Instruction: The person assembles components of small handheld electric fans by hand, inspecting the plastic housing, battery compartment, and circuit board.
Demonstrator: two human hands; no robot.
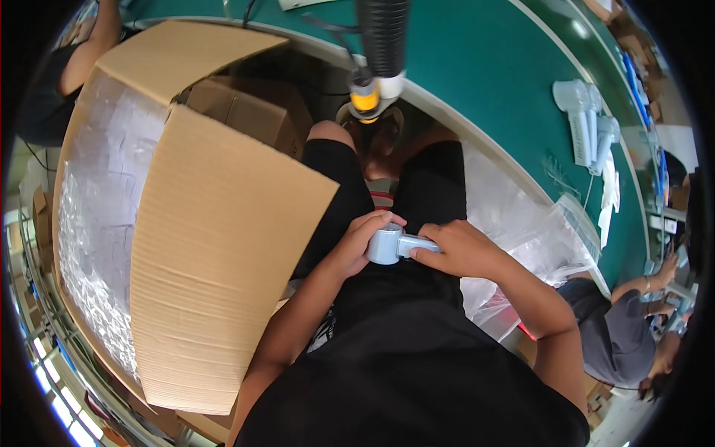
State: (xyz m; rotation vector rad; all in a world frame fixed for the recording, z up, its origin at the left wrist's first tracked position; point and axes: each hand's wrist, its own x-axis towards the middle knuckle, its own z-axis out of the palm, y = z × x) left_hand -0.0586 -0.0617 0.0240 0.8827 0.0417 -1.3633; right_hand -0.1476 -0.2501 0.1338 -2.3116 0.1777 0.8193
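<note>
Over my lap I hold a light-blue plastic housing with a short round head and a straight handle, shaped like a small hair dryer body. My left hand is wrapped round the head, with fingers over its top rim. Closed on the handle is my right hand, its thumb lying along the top. The handle points to the right. Inside the round head, details are too small to tell.
At my left stands an open cardboard box lined with clear plastic wrap. A black ribbed hose hangs ahead beside a yellow-ended tool. Similar housings lie on the green table. Clear bags hang right; a co-worker sits beyond.
</note>
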